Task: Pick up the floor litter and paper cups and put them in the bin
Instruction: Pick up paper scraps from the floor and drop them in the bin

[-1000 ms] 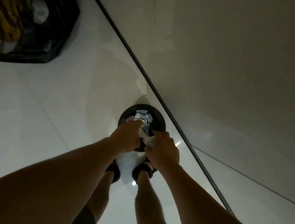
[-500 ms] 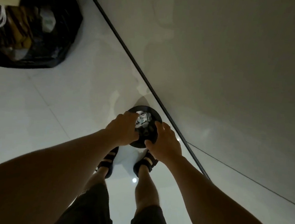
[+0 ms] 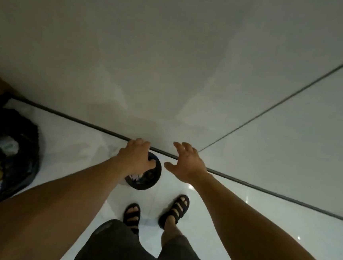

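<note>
My left grip (image 3: 137, 160) curls over the rim of the bin (image 3: 155, 181), thumb hooked inside. My right grip (image 3: 186, 164), at its 3 o'clock, is spread and holds nothing. Crumpled litter (image 3: 135, 177) sits in the bin, against the wall at 12 o'clock. The floor (image 3: 221, 217) shows no cups or scraps, and a stuffed black bag (image 3: 19, 158) waits at 9 o'clock. I'd call us nearly done.

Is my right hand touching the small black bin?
Apart. In the head view a strip of pale floor shows between the thumb of the right hand and the black rim of the bin; the fingers are spread and hold nothing.
</note>
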{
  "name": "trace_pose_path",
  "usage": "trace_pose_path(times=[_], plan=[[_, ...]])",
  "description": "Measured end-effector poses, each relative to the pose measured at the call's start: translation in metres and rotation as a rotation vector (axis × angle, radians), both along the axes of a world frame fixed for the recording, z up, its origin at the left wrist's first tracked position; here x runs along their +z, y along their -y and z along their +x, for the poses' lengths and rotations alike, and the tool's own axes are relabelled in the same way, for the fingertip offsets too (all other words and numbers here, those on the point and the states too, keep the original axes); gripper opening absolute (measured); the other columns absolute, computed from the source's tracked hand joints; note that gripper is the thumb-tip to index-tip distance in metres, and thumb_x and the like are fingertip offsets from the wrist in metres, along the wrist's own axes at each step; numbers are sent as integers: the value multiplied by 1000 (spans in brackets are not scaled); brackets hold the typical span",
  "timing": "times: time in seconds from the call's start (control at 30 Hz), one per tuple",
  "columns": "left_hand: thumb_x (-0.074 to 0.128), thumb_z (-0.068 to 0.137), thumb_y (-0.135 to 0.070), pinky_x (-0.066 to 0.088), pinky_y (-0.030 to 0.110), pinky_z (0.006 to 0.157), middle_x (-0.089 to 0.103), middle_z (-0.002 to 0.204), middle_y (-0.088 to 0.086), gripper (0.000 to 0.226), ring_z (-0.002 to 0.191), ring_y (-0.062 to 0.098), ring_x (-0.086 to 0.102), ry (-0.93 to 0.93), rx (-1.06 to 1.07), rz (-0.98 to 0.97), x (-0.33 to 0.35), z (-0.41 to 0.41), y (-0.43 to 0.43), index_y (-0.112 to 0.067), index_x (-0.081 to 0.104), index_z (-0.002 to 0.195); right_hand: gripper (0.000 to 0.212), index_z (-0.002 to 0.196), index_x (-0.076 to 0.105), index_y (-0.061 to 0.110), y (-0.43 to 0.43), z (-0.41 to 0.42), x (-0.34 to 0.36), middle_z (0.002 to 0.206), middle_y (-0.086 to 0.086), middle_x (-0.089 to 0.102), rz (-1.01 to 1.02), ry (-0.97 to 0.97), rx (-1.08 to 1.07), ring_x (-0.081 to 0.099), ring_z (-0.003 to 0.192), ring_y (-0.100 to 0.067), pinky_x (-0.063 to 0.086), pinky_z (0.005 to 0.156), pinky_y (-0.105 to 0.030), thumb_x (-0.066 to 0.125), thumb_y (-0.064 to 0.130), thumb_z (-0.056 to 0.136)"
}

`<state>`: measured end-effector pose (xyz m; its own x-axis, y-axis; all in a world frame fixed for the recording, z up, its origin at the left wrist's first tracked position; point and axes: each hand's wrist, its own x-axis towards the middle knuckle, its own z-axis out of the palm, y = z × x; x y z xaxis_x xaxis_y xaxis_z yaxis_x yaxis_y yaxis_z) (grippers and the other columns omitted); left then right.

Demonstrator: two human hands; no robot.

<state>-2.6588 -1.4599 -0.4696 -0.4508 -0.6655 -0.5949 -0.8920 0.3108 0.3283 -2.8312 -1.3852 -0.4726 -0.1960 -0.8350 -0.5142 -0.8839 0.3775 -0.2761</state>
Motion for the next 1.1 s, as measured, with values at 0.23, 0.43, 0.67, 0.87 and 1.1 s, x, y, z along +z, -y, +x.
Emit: trace_pose_path(times=[0.23,0.43,0.67,0.87,1.1], plan=[[53,86,-53,33,43,108,30,146,9,70,134,30,29,-34,-404,-26,67,-122,-75,-18,31,143,81,153,19,28,-156,-75,60,159,-5,20,-14,-35,-455,19,145,-27,33,112,-46,58,57,87],[50,86,-55,30,43,111,25,151,6,75,138,28,24,-69,-771,-106,110,-242,-211,-20,25,148,82,154,17,27,-352,-133,88,160,-3,17,-18,-73,-892,19,145,-26,34,110,-45,56,56,88],[50,87,-53,32,44,110,27,151,5,73,138,28,25,-136,-1176,-166,137,-345,-460,-20,26,148,80,153,20,26,-603,-152,110,158,-5,20,-53,-131,-1258,21,143,-27,36,109,-44,57,54,87],[49,88,-53,33,44,108,26,152,2,70,138,24,26,-229,-1498,-193,156,-386,-648,-22,28,147,80,152,19,26,-776,-145,132,157,-5,20,-52,-187,-1542,20,142,-26,38,107,-43,56,54,87],[50,87,-52,33,46,107,27,152,1,70,137,25,27,-283,-1710,-214,161,-441,-784,-23,29,146,81,153,18,27,-895,-160,138,158,-5,19,-40,-202,-1765,20,143,-27,37,107,-44,56,55,87]])
